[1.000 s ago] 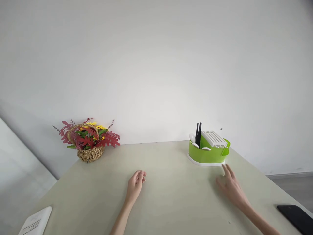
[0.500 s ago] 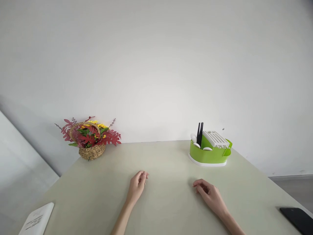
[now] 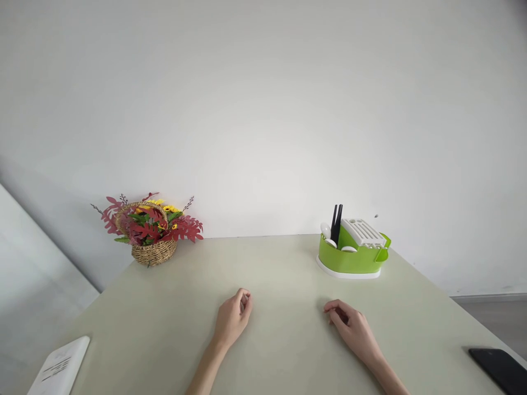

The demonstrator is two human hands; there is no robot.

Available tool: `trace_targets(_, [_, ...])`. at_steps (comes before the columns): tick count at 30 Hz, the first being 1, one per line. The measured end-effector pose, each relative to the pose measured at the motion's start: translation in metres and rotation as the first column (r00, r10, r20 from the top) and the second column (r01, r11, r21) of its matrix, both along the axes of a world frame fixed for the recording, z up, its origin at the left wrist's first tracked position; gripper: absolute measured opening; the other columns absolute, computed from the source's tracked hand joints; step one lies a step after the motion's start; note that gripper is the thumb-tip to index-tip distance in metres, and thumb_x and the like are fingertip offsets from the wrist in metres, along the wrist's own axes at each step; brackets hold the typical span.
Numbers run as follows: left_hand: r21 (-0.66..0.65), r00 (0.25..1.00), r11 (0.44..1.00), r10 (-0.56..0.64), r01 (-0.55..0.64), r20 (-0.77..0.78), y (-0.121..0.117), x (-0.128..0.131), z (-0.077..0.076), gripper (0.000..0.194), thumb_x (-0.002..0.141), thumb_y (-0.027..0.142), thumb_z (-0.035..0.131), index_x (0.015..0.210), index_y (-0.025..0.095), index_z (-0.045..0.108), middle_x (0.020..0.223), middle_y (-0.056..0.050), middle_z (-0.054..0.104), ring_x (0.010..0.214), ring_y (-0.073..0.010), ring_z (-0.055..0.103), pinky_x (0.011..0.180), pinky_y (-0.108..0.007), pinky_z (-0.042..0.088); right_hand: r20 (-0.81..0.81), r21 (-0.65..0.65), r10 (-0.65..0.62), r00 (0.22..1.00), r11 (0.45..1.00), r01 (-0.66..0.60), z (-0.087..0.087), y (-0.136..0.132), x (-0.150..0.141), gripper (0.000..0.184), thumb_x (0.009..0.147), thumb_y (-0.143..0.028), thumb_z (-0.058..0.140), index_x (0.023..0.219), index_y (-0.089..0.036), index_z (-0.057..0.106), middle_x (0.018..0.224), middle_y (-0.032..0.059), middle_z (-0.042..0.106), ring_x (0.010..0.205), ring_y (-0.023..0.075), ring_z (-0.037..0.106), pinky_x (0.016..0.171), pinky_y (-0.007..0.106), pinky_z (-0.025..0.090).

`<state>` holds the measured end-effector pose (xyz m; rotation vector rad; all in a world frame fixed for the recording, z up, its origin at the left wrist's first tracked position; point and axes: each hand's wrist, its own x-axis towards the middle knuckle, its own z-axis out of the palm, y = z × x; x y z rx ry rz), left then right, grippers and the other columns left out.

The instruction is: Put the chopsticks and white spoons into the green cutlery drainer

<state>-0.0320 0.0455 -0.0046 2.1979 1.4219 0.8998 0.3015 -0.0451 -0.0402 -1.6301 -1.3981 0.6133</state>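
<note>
My left hand (image 3: pixel 233 318) rests on the pale green table (image 3: pixel 284 340), its fingers curled in and the thumb close to them; I see nothing in it. To the right, my right hand (image 3: pixel 353 327) lies on the table with loosely curled fingers and no object showing in its grip. The two hands are apart. Beyond my right hand stands a green and white cutlery holder (image 3: pixel 349 260) with black chopsticks (image 3: pixel 336 225) upright in it. White spoons (image 3: pixel 325 229) sit at its left and front, and a slotted white top (image 3: pixel 364 232) covers its right part.
At the back left stands a wicker basket (image 3: pixel 154 253) of red leaves and yellow flowers. A white flat box (image 3: pixel 61 365) with dark print lies at the front left, a black phone (image 3: pixel 500 367) at the front right. A white wall (image 3: pixel 263 137) rises behind the table.
My left hand has turned a little, with its thumb lower over the curled fingers. My right hand stays nearly as it was. The whole view has shifted very slightly.
</note>
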Motion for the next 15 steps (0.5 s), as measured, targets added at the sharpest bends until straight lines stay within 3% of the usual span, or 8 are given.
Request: trace_targets(15, [0.007, 0.997, 1.0, 0.007, -0.006, -0.073, -0.0006, -0.0008, -0.0004, 0.034, 0.101, 0.049, 0.04, 0.101, 0.026, 0.065, 0.085, -0.002, 0.072, 0.054, -0.0149, 0.055, 0.064, -0.028, 0.044, -0.002, 0.008, -0.006, 1.0, 1.0, 0.006, -0.0002, 0.0009, -0.0012, 0.03, 0.09, -0.046, 0.05, 0.089, -0.025, 0.072, 0.068, -0.0004, 0.068, 0.067, 0.0208, 0.062, 0.067, 0.029, 0.048])
